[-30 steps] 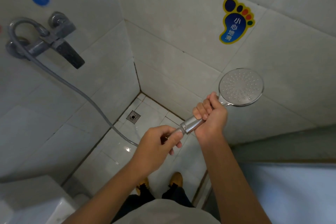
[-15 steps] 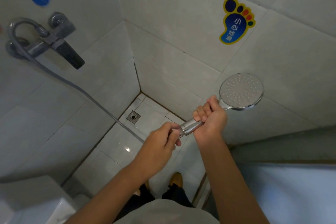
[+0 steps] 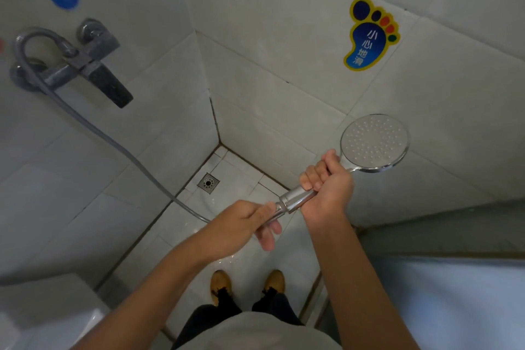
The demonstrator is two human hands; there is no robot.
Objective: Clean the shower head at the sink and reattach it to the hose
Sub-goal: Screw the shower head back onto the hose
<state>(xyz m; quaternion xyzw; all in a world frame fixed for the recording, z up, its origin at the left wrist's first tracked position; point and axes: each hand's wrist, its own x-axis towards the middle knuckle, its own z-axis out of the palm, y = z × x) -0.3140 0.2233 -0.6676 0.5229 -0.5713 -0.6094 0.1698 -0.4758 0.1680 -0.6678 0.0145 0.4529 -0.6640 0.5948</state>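
Here, I hold the round chrome shower head (image 3: 374, 142) by its handle in my right hand (image 3: 326, 187), fingers curled tight around it, its long axis running down-left toward my left hand (image 3: 244, 221). That hand pinches the grey flexible hose (image 3: 113, 142) fitting at the handle's lower end, touching it. I judge the joint is being turned; both forearms reach forward over the shower floor.

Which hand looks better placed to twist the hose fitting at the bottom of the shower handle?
The left hand, probably. Its fingers already pinch the hose nut at the handle's lower end, while the right hand is wrapped round the shower head handle higher up, steadying it.
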